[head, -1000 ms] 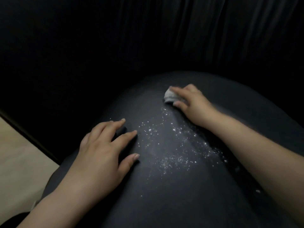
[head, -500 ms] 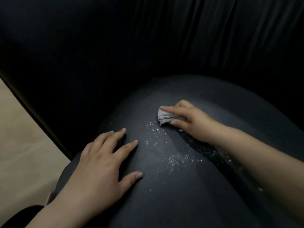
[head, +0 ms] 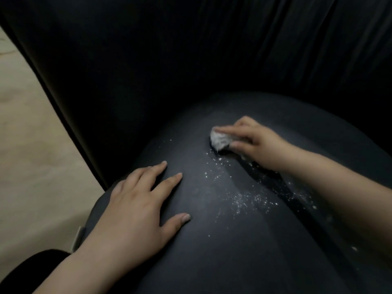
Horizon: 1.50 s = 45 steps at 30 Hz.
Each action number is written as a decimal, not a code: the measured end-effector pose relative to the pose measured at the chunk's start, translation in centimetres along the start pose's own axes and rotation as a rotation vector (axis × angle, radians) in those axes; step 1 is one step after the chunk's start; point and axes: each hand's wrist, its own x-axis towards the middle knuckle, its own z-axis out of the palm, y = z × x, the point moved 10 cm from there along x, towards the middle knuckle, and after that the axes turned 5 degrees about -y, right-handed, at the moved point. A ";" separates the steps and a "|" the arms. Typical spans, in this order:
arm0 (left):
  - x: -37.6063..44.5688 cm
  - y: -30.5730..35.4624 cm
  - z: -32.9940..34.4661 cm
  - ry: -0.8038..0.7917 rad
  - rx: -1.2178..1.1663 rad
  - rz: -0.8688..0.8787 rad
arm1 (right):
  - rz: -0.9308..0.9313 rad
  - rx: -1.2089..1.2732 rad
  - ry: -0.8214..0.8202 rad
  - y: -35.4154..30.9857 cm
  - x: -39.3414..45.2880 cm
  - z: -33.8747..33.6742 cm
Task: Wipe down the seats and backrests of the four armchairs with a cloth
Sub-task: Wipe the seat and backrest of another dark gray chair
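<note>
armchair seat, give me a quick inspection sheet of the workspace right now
surface: dark seat cushion, white specks scattered between the hands
job's things: crumpled pale cloth pressed on the seat; dark pleated backrest behind
clutter: nothing seen
hands: left hand flat on the seat, fingers spread; right hand grips the cloth
cables: nothing seen
surroundings: pale floor to the left; a dark sleeve at the lower left edge
</note>
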 end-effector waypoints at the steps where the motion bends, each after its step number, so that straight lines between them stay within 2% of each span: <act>1: 0.0 -0.1 0.1 0.002 -0.001 -0.002 | 0.037 -0.008 0.063 0.6 1.0 -0.9; 3: 0.1 -0.2 0.1 0.012 -0.005 -0.008 | 0.158 -0.034 0.163 1.7 3.3 -2.0; 5: 0.0 -0.2 0.0 0.026 -0.001 -0.010 | 0.212 -0.094 0.154 1.4 4.8 -1.0; 9: 0.0 -0.2 0.1 0.031 -0.015 -0.009 | -0.016 -0.024 -0.046 -2.1 2.9 2.6; 11: 0.0 -0.3 0.1 0.034 -0.026 -0.003 | -0.051 0.047 -0.120 -2.8 1.7 3.1; 15: 0.0 -1.0 -0.1 0.052 -0.061 -0.007 | 0.051 -0.023 0.041 -2.2 4.7 1.6; 17: -0.3 -1.7 -0.3 0.070 -0.082 -0.030 | 0.100 -0.100 0.051 -2.8 7.5 2.3; 20: -0.9 -2.6 -0.2 0.079 -0.089 -0.053 | 0.069 -0.149 -0.042 -4.5 9.9 4.7; 26: -1.4 -2.9 -0.2 0.087 -0.090 -0.064 | -0.159 -0.085 -0.223 -9.0 7.9 8.2; 29: -1.4 -2.8 -0.2 0.082 -0.096 -0.067 | -0.228 -0.066 -0.326 -9.7 5.9 8.2; 31: -1.4 -2.8 -0.2 0.079 -0.097 -0.067 | -0.208 -0.066 -0.351 -8.7 4.6 6.7; 37: -0.8 -1.4 -0.2 0.076 -0.095 -0.040 | 0.022 0.100 -0.313 -2.0 -0.6 1.2; 39: -0.3 -0.8 -0.4 0.074 -0.086 -0.031 | 0.050 0.069 -0.200 -0.9 -0.2 0.0; 42: 0.6 -0.3 -0.7 0.073 -0.068 -0.034 | 0.077 0.006 0.082 -0.6 2.6 -1.4; 45: 1.1 -0.2 -0.8 0.054 -0.048 -0.055 | 0.078 -0.039 0.044 -1.4 4.1 0.8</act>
